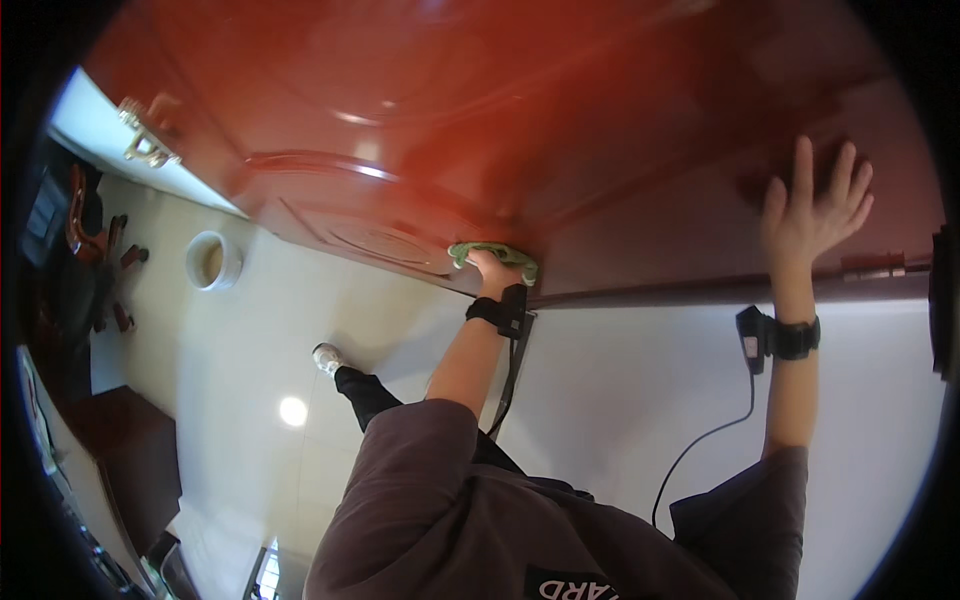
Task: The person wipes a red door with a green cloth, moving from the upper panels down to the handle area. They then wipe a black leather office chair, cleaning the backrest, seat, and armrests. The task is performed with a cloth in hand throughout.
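Observation:
A glossy red-brown door (450, 150) with raised moulded panels fills the upper part of the view. Low on its face, near the door's edge, my left hand (496, 271) holds a bunched green cloth (487, 249) against the surface. On the right, my right hand (821, 202) has its fingers spread, the palm towards the door; it holds nothing and seems to rest on the panel. A metal door handle (146, 142) projects at the upper left. Both wrists carry black strapped devices with cables.
A white bucket (214, 261) stands on the pale tiled floor (247, 337) at the left. Beyond it is a dark chair with a wheeled base (120, 247), and below that a brown wooden cabinet (127, 457). A metal hinge (885, 271) and a white wall (615, 375) border the door.

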`<action>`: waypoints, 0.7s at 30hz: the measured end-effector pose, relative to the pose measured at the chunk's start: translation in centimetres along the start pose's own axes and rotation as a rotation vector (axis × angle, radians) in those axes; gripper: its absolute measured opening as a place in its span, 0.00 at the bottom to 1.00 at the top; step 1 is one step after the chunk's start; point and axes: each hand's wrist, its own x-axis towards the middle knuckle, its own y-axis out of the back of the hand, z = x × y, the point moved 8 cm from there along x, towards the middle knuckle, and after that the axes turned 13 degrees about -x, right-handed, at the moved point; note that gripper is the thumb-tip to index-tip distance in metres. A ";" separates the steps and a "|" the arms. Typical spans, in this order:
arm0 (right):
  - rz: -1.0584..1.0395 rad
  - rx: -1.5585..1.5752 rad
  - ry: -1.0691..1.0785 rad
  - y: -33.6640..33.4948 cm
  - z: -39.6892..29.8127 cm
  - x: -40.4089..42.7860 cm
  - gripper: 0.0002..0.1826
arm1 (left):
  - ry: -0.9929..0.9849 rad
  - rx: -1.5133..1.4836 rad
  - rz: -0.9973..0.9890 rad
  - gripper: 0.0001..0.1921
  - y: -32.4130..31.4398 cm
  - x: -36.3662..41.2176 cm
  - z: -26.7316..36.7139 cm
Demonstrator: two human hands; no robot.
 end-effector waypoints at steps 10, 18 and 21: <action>-0.025 0.044 0.138 0.0 -2.1 1.3 0.24 | -0.499 0.252 0.103 0.33 -11.5 0.3 25.0; -0.063 -0.071 0.115 0.1 -5.0 5.4 0.24 | -0.497 0.192 0.123 0.35 -16.3 4.5 42.4; -0.063 -0.068 0.085 0.1 -5.6 5.8 0.26 | -0.478 0.280 0.022 0.45 -19.1 4.7 46.8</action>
